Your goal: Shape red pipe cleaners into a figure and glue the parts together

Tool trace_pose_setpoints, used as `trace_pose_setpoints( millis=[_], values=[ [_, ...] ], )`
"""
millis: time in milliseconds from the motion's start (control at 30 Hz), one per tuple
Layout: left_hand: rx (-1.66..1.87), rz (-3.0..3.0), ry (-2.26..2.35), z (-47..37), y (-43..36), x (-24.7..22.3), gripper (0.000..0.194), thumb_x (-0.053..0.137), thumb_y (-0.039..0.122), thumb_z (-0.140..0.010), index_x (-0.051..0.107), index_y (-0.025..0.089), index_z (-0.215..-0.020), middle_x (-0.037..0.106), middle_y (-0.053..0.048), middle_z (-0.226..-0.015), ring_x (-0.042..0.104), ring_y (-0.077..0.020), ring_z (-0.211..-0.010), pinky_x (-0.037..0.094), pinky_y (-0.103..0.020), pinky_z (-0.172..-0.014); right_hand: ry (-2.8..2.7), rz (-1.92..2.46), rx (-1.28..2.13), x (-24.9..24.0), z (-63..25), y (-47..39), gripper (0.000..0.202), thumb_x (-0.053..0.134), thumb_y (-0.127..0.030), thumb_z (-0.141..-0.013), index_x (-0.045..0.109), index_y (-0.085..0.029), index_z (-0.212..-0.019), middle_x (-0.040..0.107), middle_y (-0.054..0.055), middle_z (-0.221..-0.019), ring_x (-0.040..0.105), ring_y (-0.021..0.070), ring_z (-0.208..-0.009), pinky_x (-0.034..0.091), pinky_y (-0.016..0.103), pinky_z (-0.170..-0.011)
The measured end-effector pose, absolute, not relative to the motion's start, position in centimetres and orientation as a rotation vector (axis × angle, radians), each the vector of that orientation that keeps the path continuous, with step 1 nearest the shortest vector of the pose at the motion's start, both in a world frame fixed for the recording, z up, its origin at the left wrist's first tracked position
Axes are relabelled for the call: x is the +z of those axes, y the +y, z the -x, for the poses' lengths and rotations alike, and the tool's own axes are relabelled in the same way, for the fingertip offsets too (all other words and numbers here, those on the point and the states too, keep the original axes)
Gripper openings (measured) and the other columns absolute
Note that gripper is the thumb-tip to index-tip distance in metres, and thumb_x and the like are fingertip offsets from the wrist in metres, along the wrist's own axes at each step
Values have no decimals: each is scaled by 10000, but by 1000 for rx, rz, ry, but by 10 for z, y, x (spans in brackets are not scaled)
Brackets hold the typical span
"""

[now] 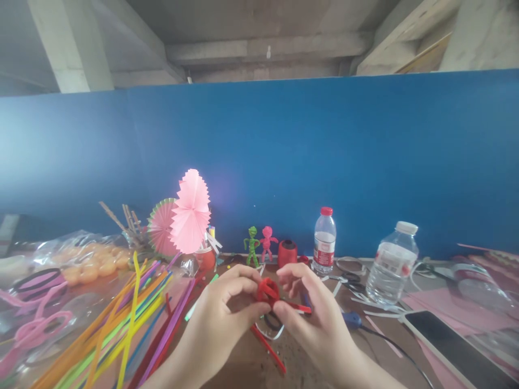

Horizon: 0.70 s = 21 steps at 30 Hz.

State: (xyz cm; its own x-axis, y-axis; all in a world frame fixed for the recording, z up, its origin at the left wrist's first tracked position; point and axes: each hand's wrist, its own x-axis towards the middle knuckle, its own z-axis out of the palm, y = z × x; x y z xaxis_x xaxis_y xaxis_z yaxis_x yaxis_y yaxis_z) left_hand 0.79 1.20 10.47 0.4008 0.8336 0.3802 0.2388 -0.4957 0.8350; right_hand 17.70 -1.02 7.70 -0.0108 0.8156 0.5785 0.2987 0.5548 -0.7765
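One red pipe-cleaner coil (pixel 267 290), left hand (pixel 222 309) clamped on it, presumably for steadiness; right hand (pixel 314 302) beside it, digits apart

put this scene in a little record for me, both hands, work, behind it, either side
left hand: pinching a small round red looped-strip bundle
right hand: beside the bundle, fingers parted
behind: upright green wrapped figure, upright pink wrapped figure, flat blue wall panel
left side: long thin multicoloured strips
right side: clear plastic red-capped bottle, clear plastic white-capped bottle, rectangular dark-screened phone
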Motion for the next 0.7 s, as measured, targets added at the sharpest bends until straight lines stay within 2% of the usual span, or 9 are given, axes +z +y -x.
trace_pose_setpoints(
  millis=[67, 233, 567, 700],
  values=[
    [1077, -1808, 789, -4, 17, 107, 45, 701, 199, -751, 708, 178, -712, 594, -45, -901, 592, -207, -862, 470, -284, -758, -1652, 1038, 635, 80, -176, -12, 248, 623, -253, -774, 526, -218, -999, 613, 18, -897, 565, 175, -799, 446, 264, -692],
    [1060, -1595, 588, 2, 32, 96, 86, 758, 256, -705, 723, 178, -701, 533, -37, -928, 540, -180, -838, 433, -296, -774, -1749, 1200, 955, 86, -168, -12, 124, 540, -258, -831, 593, -182, -913, 652, 5, -775, 577, 162, -680, 430, 251, -617],
    [1021, -1496, 536, 5, 44, 85, 92, 810, 237, -645, 743, 191, -687, 509, -19, -888, 494, -182, -875, 402, -284, -755, -1797, 1274, 852, 82, -168, -10, 233, 476, -323, -877, 648, -179, -812, 611, -16, -680, 530, 156, -640, 384, 234, -570],
    [996, -1474, 542, 5, 45, 85, 80, 810, 192, -643, 734, 181, -668, 518, -11, -880, 500, -166, -843, 396, -275, -734, -1779, 1267, 846, 81, -167, -10, 238, 486, -320, -874, 654, -171, -798, 641, -7, -692, 559, 165, -651, 393, 235, -577]
  ],
)
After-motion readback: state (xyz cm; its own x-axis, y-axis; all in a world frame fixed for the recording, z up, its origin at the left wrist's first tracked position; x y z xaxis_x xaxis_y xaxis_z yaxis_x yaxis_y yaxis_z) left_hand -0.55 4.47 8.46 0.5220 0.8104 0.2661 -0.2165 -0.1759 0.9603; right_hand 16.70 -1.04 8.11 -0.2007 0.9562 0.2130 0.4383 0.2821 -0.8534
